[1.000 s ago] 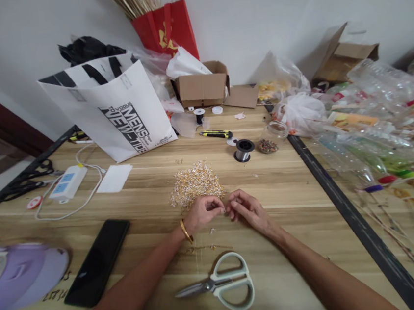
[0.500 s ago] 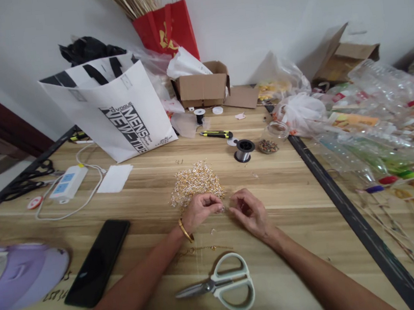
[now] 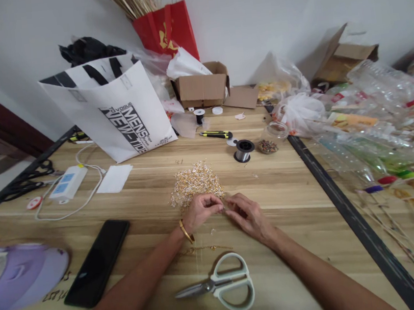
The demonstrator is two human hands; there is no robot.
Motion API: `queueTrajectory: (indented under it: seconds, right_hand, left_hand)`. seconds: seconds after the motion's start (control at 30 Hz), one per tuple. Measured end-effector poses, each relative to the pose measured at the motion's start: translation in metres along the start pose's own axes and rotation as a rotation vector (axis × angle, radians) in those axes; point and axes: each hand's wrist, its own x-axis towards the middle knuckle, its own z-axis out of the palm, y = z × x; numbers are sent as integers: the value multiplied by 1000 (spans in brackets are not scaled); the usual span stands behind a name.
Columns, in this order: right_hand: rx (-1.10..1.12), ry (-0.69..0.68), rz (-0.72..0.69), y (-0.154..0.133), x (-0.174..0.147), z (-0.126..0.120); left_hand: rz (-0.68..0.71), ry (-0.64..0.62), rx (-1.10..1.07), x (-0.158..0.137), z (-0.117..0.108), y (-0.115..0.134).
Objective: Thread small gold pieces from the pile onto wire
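Observation:
Over the near edge of a pile of small gold and clear beads [image 3: 194, 180], my left hand [image 3: 202, 209] is closed in a pinch on a tiny shiny bead, mostly hidden by the fingertips. My right hand [image 3: 249, 215] faces it, thumb and forefinger together at the left fingertips; what they hold is too small to make out. A loose clear bead [image 3: 212, 231] lies just below the hands. Nearer to me are a thin gold chain [image 3: 213, 247] and scissors [image 3: 231, 283] with pale handles, lying with their blades toward the left.
Behind the pile stand a wire spool [image 3: 243, 150], a yellow-black utility knife [image 3: 216, 134] and a jar of beads [image 3: 268, 145]. A black phone [image 3: 98, 262] and a power strip [image 3: 68, 183] lie left. Plastic bottles [image 3: 373, 152] crowd the right; a white paper bag [image 3: 113, 110] stands at back left.
My right hand has moved slightly left, and its thumb and forefinger have closed together at the left fingertips. My left hand has stayed nearly still.

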Motion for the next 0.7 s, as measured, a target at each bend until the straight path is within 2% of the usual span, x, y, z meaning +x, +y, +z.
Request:
queueTrajectory:
  seconds: [0.23,0.5,0.7]
  right_hand:
    - [18,-43,-17,-3,2,-3]
    - [42,-40,46,-2,0,0]
    - [35,-63,-12,-2,1,-1]
  left_hand:
    - [-8,-9,6,0,1,1]
    - [10,-14,43,0,2,2]
    - [-12,-35,9,1,3,0]
